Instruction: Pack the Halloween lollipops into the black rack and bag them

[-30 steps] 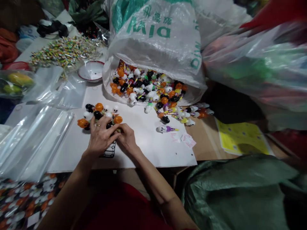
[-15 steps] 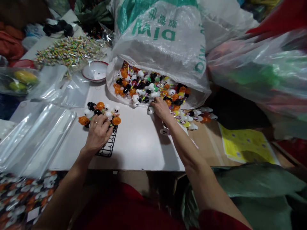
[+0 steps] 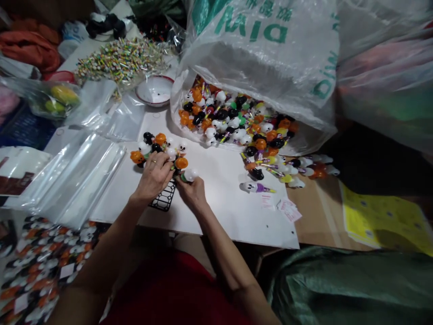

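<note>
- White table (image 3: 237, 212) fills the middle of your workspace, with a printed sack (image 3: 264, 58) lying open on its far side and clear plastic sleeves (image 3: 74, 176) along the left.
- Your black rack (image 3: 165, 197) lies near the table's near edge, left of centre, its near slots bare; a cluster of figure heads (image 3: 156, 147) in orange, black and white stands just beyond, apparently set in its far end.
- Your left hand (image 3: 154, 174) curls over the near side of that cluster, fingers bent close together; whether they grip anything, you cannot tell from this view.
- Your right hand (image 3: 195, 194) pinches a white-headed piece (image 3: 190, 175), thumb and fingers closed on it, just right of the cluster.
- Judged from the rack, you have the far part filled, while the exposed near rows remain.
- Plenty of supply is left: loose pieces (image 3: 237, 122) crowd the sack's mouth, more spill out to the right, and one purple-stemmed ghost (image 3: 251, 187) lies alone nearer you, beside some paper slips (image 3: 289, 210).
</note>
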`<state>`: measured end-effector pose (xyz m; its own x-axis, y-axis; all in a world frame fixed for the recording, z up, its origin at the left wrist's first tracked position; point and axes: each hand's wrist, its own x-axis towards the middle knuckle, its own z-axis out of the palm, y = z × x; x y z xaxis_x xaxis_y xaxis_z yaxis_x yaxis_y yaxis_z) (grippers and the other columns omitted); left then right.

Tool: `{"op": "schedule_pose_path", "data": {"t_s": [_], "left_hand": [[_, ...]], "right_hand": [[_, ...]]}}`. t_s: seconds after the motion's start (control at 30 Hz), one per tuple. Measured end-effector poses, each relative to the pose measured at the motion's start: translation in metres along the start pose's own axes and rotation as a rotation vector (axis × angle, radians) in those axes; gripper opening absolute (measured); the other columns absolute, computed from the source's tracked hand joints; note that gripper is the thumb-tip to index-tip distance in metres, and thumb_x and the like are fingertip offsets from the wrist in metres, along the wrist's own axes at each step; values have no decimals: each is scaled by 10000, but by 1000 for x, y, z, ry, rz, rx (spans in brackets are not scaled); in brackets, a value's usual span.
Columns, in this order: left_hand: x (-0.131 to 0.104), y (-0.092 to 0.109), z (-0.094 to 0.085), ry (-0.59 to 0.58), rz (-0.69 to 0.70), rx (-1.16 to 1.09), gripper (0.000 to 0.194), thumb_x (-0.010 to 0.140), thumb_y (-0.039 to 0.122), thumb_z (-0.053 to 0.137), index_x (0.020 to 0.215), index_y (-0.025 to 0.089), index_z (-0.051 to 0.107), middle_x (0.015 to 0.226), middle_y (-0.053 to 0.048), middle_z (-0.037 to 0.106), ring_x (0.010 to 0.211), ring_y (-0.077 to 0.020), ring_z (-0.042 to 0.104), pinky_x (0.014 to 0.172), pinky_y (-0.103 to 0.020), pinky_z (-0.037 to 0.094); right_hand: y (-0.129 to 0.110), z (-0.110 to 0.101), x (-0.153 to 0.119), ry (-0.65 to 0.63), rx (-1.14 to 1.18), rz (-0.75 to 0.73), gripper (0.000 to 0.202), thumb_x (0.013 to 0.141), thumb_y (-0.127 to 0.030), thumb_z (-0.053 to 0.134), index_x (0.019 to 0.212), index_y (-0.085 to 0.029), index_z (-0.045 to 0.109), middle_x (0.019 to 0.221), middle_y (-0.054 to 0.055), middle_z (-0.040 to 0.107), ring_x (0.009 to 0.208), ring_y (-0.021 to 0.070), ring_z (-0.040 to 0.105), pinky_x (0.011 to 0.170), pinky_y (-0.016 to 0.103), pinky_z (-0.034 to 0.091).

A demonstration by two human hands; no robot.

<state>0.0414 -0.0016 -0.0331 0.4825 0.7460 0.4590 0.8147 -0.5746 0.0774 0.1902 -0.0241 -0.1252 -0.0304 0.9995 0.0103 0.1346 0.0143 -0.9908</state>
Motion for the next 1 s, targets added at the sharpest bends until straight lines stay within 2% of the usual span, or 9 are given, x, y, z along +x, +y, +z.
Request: {"op": "schedule_pose_path", "data": {"t_s": [0.1, 0.2, 0.37, 0.5, 0.57, 0.67, 0.83, 0.93, 1.0], "left_hand": [[-1, -2, 1, 10, -5, 10, 214, 961, 211, 470, 1013, 121, 657, 1109, -142, 628, 1131, -270, 561, 1097, -483, 423], [-1, -7, 2, -17, -23, -24, 215, 969, 236, 470, 1014, 136, 654, 1116, -130, 630, 1141, -269, 562, 1093, -475, 429], [2, -15, -1, -21, -118, -105, 248, 967, 261, 470, 1111, 145, 635, 1152, -144, 617, 1196, -288, 548, 1081, -453, 439], [8, -3, -16, 60, -108, -112, 294, 969, 251, 469, 1204, 142, 608, 1223, -156, 615, 1257, -280, 532, 1095, -443, 439], [12, 12, -21, 80, -50, -84, 347, 953, 309, 526, 1253, 150, 596, 1293, -163, 602, 1293, -294, 513, 1116, -479, 417], [22, 39, -14, -40, 111, -19, 444, 919, 350, 592, 1329, 180, 573, 1458, -176, 511, 1377, -338, 443, 1155, -578, 331], [34, 59, 17, -136, 157, 120, 390, 923, 144, 508, 1299, 168, 606, 1413, -197, 562, 1357, -364, 478, 1098, -633, 360], [35, 59, 18, -119, 135, 106, 380, 909, 143, 535, 1277, 185, 622, 1385, -196, 583, 1335, -359, 501, 1094, -626, 365], [45, 55, 8, -100, 131, 74, 364, 905, 202, 578, 1266, 195, 624, 1400, -192, 567, 1320, -356, 510, 1097, -622, 357]], "right_hand": [[-1, 1, 2, 9, -231, -93, 228, 897, -377, 522, 843, -175, 615, 803, 45, 628, 730, 175, 551, 673, 275, 458], [-10, 7, 1, -31, -503, -159, 214, 930, -268, 437, 961, -170, 625, 933, 79, 634, 795, 187, 576, 734, 284, 468], [-34, 17, 11, -177, -834, -26, 303, 938, -173, 404, 1182, -142, 581, 1064, 130, 630, 854, 213, 620, 748, 300, 478], [-45, 7, 18, -246, -937, -22, 316, 946, -195, 421, 1216, -130, 572, 1116, 141, 649, 904, 230, 645, 785, 307, 484], [-43, -7, 16, -268, -965, -52, 314, 949, -216, 434, 1215, -135, 581, 1113, 138, 664, 899, 225, 651, 787, 300, 481], [-34, -39, 11, -313, -948, -128, 301, 923, -235, 503, 1192, -151, 608, 1108, 132, 684, 920, 228, 650, 796, 295, 474], [-39, -115, 35, -382, -782, -171, 205, 912, -189, 523, 1066, -150, 653, 978, 73, 709, 849, 184, 635, 759, 262, 477], [-55, -152, 78, -186, -967, -155, 255, 912, -136, 500, 1110, -162, 660, 1063, 101, 674, 905, 200, 622, 791, 287, 478], [-65, -163, 107, -49, -1174, -163, 323, 915, -92, 461, 1163, -164, 654, 1199, 151, 615, 1034, 244, 588, 822, 318, 471]]}}
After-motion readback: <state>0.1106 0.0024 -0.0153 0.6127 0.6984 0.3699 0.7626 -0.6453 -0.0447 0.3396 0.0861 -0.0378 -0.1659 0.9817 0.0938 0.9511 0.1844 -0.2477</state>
